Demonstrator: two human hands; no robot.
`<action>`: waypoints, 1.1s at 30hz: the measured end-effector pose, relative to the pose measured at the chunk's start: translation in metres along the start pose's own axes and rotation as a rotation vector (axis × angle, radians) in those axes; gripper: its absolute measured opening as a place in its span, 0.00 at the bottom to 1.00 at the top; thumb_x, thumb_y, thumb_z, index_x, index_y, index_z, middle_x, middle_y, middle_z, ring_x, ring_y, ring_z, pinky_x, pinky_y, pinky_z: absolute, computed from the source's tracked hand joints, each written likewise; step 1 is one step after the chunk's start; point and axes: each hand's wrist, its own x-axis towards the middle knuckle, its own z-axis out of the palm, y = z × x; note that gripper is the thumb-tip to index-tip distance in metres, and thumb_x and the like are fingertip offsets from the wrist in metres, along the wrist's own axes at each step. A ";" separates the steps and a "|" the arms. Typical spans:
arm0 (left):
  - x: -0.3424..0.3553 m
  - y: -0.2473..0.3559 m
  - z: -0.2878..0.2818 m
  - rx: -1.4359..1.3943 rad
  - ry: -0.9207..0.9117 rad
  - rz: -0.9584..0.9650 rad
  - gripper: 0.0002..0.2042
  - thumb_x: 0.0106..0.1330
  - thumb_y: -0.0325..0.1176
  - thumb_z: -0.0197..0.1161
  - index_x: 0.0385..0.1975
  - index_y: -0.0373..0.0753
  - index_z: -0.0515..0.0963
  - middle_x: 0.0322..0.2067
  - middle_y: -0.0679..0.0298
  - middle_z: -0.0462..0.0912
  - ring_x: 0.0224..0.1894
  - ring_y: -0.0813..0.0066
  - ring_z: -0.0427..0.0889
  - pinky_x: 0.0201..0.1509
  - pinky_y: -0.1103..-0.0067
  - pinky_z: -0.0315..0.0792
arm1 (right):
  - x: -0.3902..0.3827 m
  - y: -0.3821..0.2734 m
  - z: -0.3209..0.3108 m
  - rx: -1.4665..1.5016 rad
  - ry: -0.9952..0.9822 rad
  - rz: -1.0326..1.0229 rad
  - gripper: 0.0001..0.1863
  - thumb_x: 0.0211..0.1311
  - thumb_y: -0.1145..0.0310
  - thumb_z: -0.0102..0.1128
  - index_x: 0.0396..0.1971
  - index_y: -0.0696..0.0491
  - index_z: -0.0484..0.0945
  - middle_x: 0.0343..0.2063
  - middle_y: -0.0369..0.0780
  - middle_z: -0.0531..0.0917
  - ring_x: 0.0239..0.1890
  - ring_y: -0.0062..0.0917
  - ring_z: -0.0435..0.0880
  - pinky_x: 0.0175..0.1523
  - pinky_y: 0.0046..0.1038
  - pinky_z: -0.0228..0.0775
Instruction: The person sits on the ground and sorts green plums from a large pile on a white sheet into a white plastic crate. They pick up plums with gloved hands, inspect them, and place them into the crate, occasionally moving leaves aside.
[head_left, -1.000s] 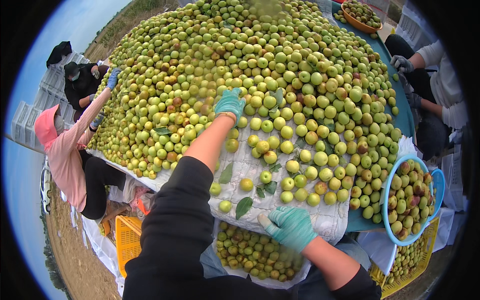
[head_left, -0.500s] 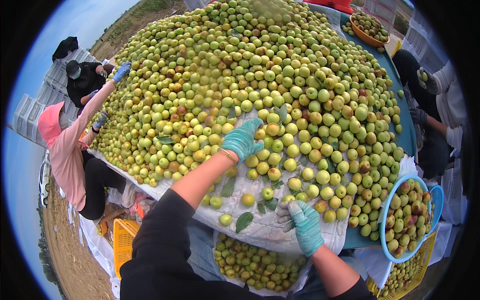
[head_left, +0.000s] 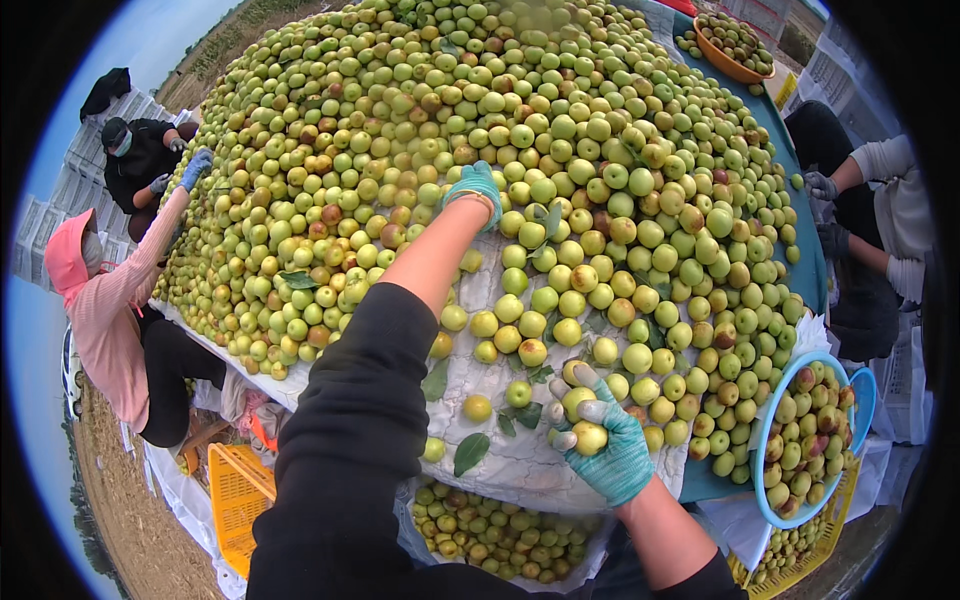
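Note:
A big heap of green-yellow jujubes, some with red-brown patches, covers the table in front of me. My left hand, in a teal knit glove, reaches into the heap's middle. Its fingers point down among the fruit, largely hidden behind the back of the hand. Nearer the table's front edge, my right hand, in a matching glove with grey fingertips, is turned palm up. Its fingers curl around two jujubes. Close to it, loose jujubes and green leaves lie on a white cloth.
Below the table edge, a lined container holds jujubes. A blue basin of jujubes stands at right, an orange bowl at far right. A yellow crate sits lower left. Co-workers are at the left, far left and right.
My left hand has moved farther into the heap. My right hand has turned palm up and now holds two jujubes. The view has shifted slightly; the right co-worker's hands have lowered.

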 end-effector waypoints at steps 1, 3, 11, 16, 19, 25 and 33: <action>-0.009 0.000 0.007 -0.050 0.051 0.007 0.31 0.53 0.36 0.65 0.57 0.39 0.62 0.63 0.51 0.58 0.61 0.51 0.68 0.60 0.64 0.70 | 0.001 -0.001 0.001 0.016 -0.043 0.008 0.22 0.59 0.70 0.57 0.54 0.46 0.67 0.48 0.39 0.72 0.41 0.28 0.77 0.37 0.25 0.74; -0.041 -0.002 0.012 -0.145 0.130 0.017 0.24 0.52 0.32 0.64 0.49 0.38 0.67 0.56 0.50 0.63 0.57 0.50 0.71 0.57 0.64 0.70 | 0.003 -0.003 0.004 -0.028 -0.007 0.003 0.22 0.60 0.64 0.59 0.54 0.46 0.67 0.44 0.38 0.72 0.31 0.25 0.75 0.29 0.23 0.72; -0.214 0.058 0.013 -0.815 0.200 0.796 0.18 0.59 0.36 0.60 0.48 0.38 0.72 0.48 0.54 0.72 0.51 0.59 0.72 0.59 0.67 0.65 | 0.007 -0.017 0.020 0.053 -0.099 -0.216 0.35 0.58 0.42 0.52 0.61 0.46 0.62 0.57 0.40 0.69 0.58 0.34 0.69 0.55 0.43 0.68; -0.058 0.062 -0.019 -0.487 0.398 0.412 0.13 0.67 0.37 0.53 0.43 0.35 0.76 0.40 0.53 0.80 0.43 0.52 0.78 0.49 0.66 0.71 | 0.003 -0.032 0.018 0.282 -0.169 -0.127 0.30 0.60 0.43 0.51 0.60 0.38 0.64 0.57 0.37 0.69 0.56 0.32 0.70 0.45 0.37 0.74; 0.028 0.054 -0.020 -0.320 0.111 0.302 0.21 0.61 0.40 0.62 0.52 0.38 0.72 0.50 0.52 0.77 0.52 0.59 0.77 0.57 0.70 0.70 | 0.002 -0.035 0.017 0.203 -0.200 -0.122 0.34 0.58 0.44 0.52 0.64 0.38 0.57 0.56 0.40 0.68 0.52 0.35 0.72 0.27 0.27 0.73; 0.041 0.071 -0.025 -0.192 -0.197 0.252 0.38 0.53 0.51 0.63 0.67 0.55 0.58 0.64 0.55 0.63 0.64 0.55 0.65 0.64 0.66 0.64 | -0.003 -0.033 0.024 0.157 -0.249 -0.028 0.38 0.58 0.47 0.53 0.67 0.42 0.51 0.55 0.43 0.68 0.49 0.38 0.74 0.23 0.25 0.77; 0.010 0.068 -0.037 -0.177 -0.412 0.312 0.39 0.52 0.52 0.63 0.65 0.45 0.61 0.63 0.54 0.64 0.62 0.60 0.67 0.62 0.65 0.65 | -0.007 -0.021 0.022 -0.034 -0.251 0.031 0.46 0.55 0.44 0.55 0.69 0.47 0.46 0.56 0.51 0.66 0.49 0.38 0.78 0.18 0.22 0.78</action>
